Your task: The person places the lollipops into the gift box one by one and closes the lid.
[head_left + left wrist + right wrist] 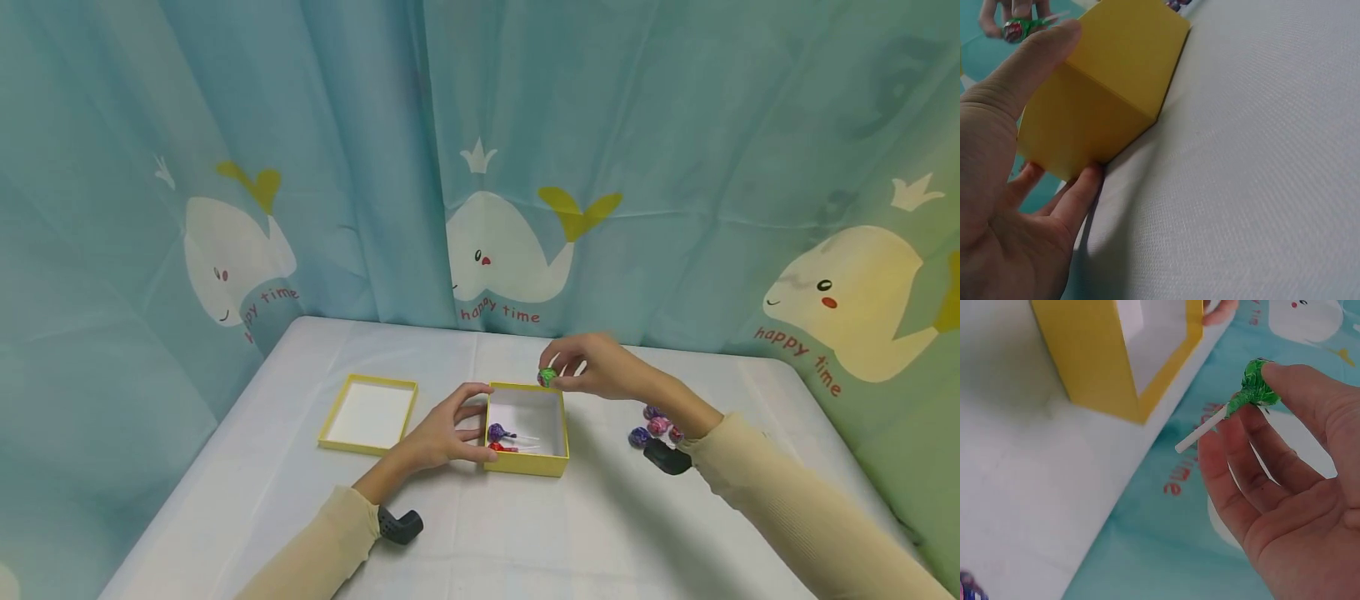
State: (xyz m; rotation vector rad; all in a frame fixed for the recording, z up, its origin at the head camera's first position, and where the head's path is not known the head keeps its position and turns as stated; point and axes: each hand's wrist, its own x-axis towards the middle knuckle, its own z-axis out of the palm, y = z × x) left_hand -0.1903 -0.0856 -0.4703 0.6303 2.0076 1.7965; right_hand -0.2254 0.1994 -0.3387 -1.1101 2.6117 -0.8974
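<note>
My left hand (pixel 431 433) holds the yellow box (pixel 528 466) at its left side, thumb at the near corner and fingers along the wall. The box is uncovered, with a white inside. A purple lollipop (pixel 496 432) and a red lollipop (pixel 498 447) lie in it, white sticks pointing right. Above the far right corner of the box, my right hand (pixel 603 367) pinches a green-wrapped lollipop (pixel 548 377) by its head between thumb and fingers. In the right wrist view its white stick (pixel 1200 433) juts toward the box.
On the white table, a shallow yellow-edged lid (pixel 371 414) lies left of the box, white side up. Several purple, pink and red lollipops (pixel 657 427) lie to the right, partly behind my right forearm. A blue curtain (pixel 360 208) with whales hangs behind the table.
</note>
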